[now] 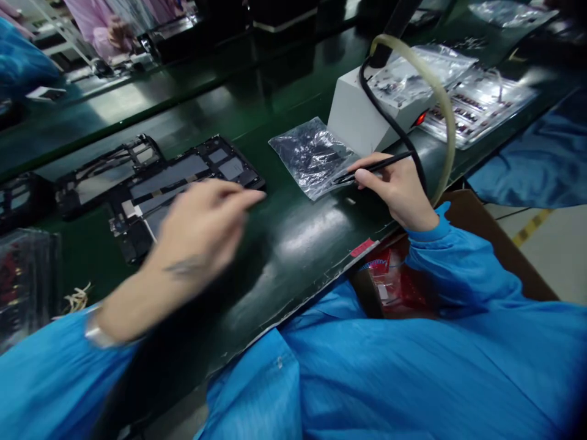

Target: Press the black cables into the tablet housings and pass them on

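My right hand [394, 186] grips black tweezers [378, 165] in a pinch. Their tips lie at the near right edge of a clear plastic bag [314, 156], which holds small dark pieces too blurred to name. Smeared by motion, my left hand [204, 226] hovers over the near side of a black device frame [183, 171] with grey panels. One of its fingers stretches to the right, the others are loosely bent, and nothing shows in them. Part of the frame is hidden behind this hand.
More black frames [110, 171] lie at the left, above stacked clear trays [27, 281]. A white box [355, 110] with a lit red switch carries another bag; a hose [447, 116] and black cable arch before it. Parts trays [486, 104] sit beyond. Another person's hand [119, 33] shows across the bench.
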{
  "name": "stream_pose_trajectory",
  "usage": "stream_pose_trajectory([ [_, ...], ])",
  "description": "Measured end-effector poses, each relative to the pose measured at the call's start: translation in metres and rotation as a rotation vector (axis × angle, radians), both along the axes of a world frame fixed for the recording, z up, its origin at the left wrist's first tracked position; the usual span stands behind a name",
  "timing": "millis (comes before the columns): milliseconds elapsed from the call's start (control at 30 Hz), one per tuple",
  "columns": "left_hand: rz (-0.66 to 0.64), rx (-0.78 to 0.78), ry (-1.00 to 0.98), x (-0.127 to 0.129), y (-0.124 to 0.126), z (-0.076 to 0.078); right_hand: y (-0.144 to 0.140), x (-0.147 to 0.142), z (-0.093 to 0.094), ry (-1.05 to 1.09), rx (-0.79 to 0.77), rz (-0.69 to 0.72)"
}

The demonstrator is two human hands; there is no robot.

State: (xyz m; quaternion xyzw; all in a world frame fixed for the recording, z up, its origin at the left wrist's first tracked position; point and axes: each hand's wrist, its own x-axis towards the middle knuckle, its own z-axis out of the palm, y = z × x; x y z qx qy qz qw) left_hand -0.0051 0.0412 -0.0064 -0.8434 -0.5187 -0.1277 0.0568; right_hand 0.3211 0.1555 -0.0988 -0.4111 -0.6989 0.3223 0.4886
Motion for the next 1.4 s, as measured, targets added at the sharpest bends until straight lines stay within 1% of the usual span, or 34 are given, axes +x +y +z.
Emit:
stream_pose_trajectory([
  [33, -0.083, -0.023, 0.094, 0.026, 0.008, -0.008, 0.0, 0.0, 0.0, -0.014, 0.009, 0.0],
  [100, -0.148, -0.047, 0.193, 0.072, 0.029, -0.023, 0.0, 0.0, -0.001, -0.03, 0.021, 0.009],
  [133, -0.164, -0.032, 0.218, 0.089, 0.041, -0.03, 0.0, 0.001, -0.001, -0.032, 0.024, 0.018],
  [200, -0.168, -0.014, 0.231, 0.112, 0.061, -0.039, 0.0, 0.001, 0.0, -0.023, 0.026, 0.036],
  [267, -0.146, -0.022, 0.231, 0.12, 0.076, -0.043, 0.0, 0.002, 0.0, -0.006, 0.023, 0.053],
  [367, -0.123, -0.047, 0.236, 0.118, 0.088, -0.045, 0.001, 0.002, -0.001, 0.034, 0.017, 0.034],
  [500, -0.124, -0.081, 0.183, 0.109, 0.097, -0.048, 0.002, 0.001, -0.001, -0.027, 0.071, -0.069],
  [567, -0.13, -0.096, 0.135, 0.107, 0.101, -0.052, 0.001, 0.0, 0.002, -0.068, 0.158, -0.081],
  [667, -0.15, -0.09, 0.089, 0.107, 0.104, -0.056, -0.002, -0.002, 0.006, -0.124, 0.328, -0.051],
  [733, -0.161, -0.082, 0.069, 0.107, 0.104, -0.057, -0.002, -0.003, 0.007, -0.26, 0.414, 0.001],
  [867, -0.146, -0.085, 0.017, 0.106, 0.1, -0.058, -0.001, -0.001, 0.0, -0.68, 0.58, 0.086],
  [933, -0.138, -0.085, -0.016, 0.105, 0.099, -0.058, -0.002, 0.0, -0.005, -0.784, 0.649, 0.084],
  [1000, -0.129, -0.083, -0.039, 0.105, 0.099, -0.059, -0.004, 0.001, -0.009, -0.821, 0.698, 0.078],
  [1067, -0.11, -0.079, -0.049, 0.105, 0.101, -0.06, -0.007, 0.001, -0.011, -0.833, 0.722, 0.079],
  [1133, -0.09, -0.066, -0.065, 0.105, 0.102, -0.062, -0.01, 0.001, -0.011, -0.817, 0.713, 0.1],
  [1233, -0.104, -0.072, -0.117, 0.105, 0.103, -0.064, -0.016, 0.003, 0.0, -0.7, 0.644, 0.123],
  [1300, -0.139, -0.095, -0.138, 0.105, 0.103, -0.065, -0.02, 0.006, 0.012, -0.576, 0.581, 0.066],
  [1400, -0.179, -0.119, -0.137, 0.105, 0.102, -0.067, -0.022, 0.008, 0.027, -0.362, 0.493, -0.087],
])
